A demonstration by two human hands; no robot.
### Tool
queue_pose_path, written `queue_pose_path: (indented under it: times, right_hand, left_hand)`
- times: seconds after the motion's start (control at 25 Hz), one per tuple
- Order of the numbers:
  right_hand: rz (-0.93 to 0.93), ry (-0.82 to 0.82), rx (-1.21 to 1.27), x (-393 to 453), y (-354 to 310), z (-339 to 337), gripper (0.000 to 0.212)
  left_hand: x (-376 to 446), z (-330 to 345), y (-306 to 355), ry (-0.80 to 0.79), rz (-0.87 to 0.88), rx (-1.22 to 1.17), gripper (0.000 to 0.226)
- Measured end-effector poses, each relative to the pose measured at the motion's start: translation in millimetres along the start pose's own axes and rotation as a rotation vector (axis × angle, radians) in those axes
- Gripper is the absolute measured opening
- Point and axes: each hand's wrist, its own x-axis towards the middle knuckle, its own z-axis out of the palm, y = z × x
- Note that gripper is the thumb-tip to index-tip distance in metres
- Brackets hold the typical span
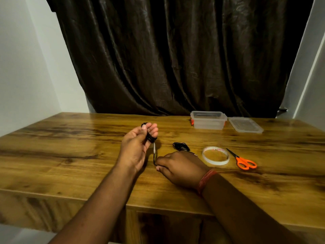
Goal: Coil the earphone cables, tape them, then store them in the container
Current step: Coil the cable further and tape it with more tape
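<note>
My left hand (137, 147) is raised over the wooden table (70, 138), with a black earphone cable (149, 137) wound around its fingers. The cable's loose end hangs down with a light inline piece. My right hand (179, 169) rests on the table and pinches that loose end between thumb and forefinger. A second black earphone cable (181, 146), bundled in a heap, lies just beyond my right hand. A roll of clear tape (215, 155) lies right of it. The clear container (208, 120) stands open at the back, its lid (245, 124) beside it on the right.
Orange-handled scissors (243, 161) lie right of the tape roll. A dark curtain (175, 59) hangs behind the table, with white walls on both sides. The table's front edge runs close below my forearms.
</note>
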Motion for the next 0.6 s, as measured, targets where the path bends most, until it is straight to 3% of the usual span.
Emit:
queue_pose_path:
  times: [0.12, 0.28, 0.44, 0.6]
  right_hand:
    - [0.036, 0.161, 0.163, -3.7, -1.3, -7.5, 0.018]
    - [0.191, 0.427, 0.311, -5.3, 5.7, -11.4, 0.015]
    - [0.292, 0.59, 0.423, -3.1, 9.9, -15.5, 0.005]
    - [0.374, 0.648, 0.495, -2.8, 14.3, -16.2, 0.008]
  left_hand:
    - [-7.4, 4.8, -15.1, -0.088, 0.069, 0.399, 0.018]
    - [-8.3, -2.3, -20.8, -0.271, 0.067, 0.698, 0.022]
    - [-15.4, 2.3, -17.3, -0.407, -0.096, 0.524, 0.03]
    - [-18.8, 6.7, -8.8, -0.492, -0.173, 0.407, 0.031]
